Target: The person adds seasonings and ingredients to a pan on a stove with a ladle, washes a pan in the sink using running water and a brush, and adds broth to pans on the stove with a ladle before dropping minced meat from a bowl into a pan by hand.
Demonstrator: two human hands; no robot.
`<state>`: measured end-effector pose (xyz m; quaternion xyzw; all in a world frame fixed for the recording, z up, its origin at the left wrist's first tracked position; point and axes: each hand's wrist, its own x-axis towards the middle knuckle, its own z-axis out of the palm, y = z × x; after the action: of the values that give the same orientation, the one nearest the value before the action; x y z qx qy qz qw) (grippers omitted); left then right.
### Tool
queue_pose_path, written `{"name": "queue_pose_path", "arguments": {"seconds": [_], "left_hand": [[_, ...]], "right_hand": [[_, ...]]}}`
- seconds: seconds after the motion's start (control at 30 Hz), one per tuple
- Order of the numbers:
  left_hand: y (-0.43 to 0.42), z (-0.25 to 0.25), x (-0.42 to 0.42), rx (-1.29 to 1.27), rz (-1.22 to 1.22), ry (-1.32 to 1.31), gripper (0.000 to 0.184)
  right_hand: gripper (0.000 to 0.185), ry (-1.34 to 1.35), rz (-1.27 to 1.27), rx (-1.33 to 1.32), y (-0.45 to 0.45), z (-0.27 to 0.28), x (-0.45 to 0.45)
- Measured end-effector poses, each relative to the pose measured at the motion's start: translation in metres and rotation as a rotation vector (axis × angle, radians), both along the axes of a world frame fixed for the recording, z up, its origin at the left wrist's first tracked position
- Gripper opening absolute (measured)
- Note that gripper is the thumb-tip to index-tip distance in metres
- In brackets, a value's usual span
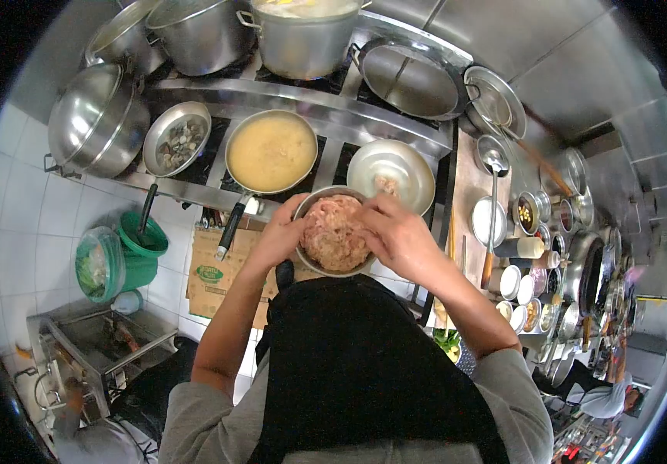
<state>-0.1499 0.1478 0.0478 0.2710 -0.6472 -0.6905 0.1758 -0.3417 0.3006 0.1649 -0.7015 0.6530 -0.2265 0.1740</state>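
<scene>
A round metal bowl [339,273] full of pale pink raw meat [335,232] is held close to my apron. My left hand [281,233] grips its left rim, thumb over the edge. At the right side of the bowl, the bent fingers of my right hand [395,236] close on some of the meat; their tips are partly hidden. Just beyond that hand, a wide pan [411,174] on the stove contains a small lump of meat [385,185]. A pan of cloudy yellowish liquid [271,151] stands to its left.
A pan of clams [181,145] sits at the stove's left, near large pots [302,42] and a wok [411,81]. On the right counter lie a ladle [493,178] and several seasoning containers [527,213]. Green bins [136,263] stand on the floor. Other people are at both sides.
</scene>
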Motion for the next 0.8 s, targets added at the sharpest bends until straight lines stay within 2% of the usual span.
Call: {"name": "queue_pose_path", "arguments": {"seconds": [0.07, 0.1, 0.17, 0.23, 0.37, 0.47, 0.53, 0.57, 0.63, 0.73, 0.77, 0.8], "left_hand": [[0.002, 0.001, -0.002, 0.013, 0.112, 0.010, 0.044], [0.004, 0.004, -0.005, 0.008, 0.163, 0.003, 0.044], [0.004, -0.001, -0.011, -0.007, 0.267, -0.030, 0.043], [0.004, -0.014, -0.018, -0.022, 0.302, 0.044, 0.043], [0.004, -0.024, -0.019, -0.046, 0.317, 0.013, 0.042], [0.008, -0.023, -0.018, 0.078, 0.298, 0.035, 0.045], [0.009, -0.021, -0.015, -0.056, 0.323, -0.055, 0.046], [0.008, -0.021, -0.014, -0.123, 0.335, -0.102, 0.047], [0.004, -0.029, -0.010, -0.076, 0.364, -0.076, 0.048], [0.002, -0.027, -0.016, -0.004, 0.375, -0.042, 0.048], [0.002, -0.024, -0.019, -0.001, 0.378, -0.029, 0.047], [0.003, -0.024, -0.019, 0.005, 0.383, -0.017, 0.047]], "right_hand": [[0.036, 0.032, -0.011, 0.191, 0.007, -0.017, -0.001], [0.038, 0.120, -0.048, 0.175, 0.010, -0.021, 0.007], [0.040, 0.183, -0.132, -0.044, 0.004, -0.054, 0.020], [0.041, 0.239, -0.198, -0.229, -0.011, -0.069, 0.033], [0.036, 0.268, -0.186, -0.040, -0.020, -0.088, 0.036], [0.033, 0.242, -0.179, 0.084, -0.012, -0.091, 0.027], [0.032, 0.157, -0.203, 0.140, -0.007, -0.085, 0.011], [0.033, 0.141, -0.176, 0.064, -0.010, -0.078, 0.002], [0.036, 0.107, -0.151, -0.086, -0.010, -0.067, -0.012], [0.039, 0.331, -0.137, 0.033, -0.018, -0.077, -0.002], [0.038, 0.348, -0.143, 0.013, -0.023, -0.085, 0.005], [0.039, 0.327, -0.158, 0.104, -0.024, -0.090, 0.009]]}}
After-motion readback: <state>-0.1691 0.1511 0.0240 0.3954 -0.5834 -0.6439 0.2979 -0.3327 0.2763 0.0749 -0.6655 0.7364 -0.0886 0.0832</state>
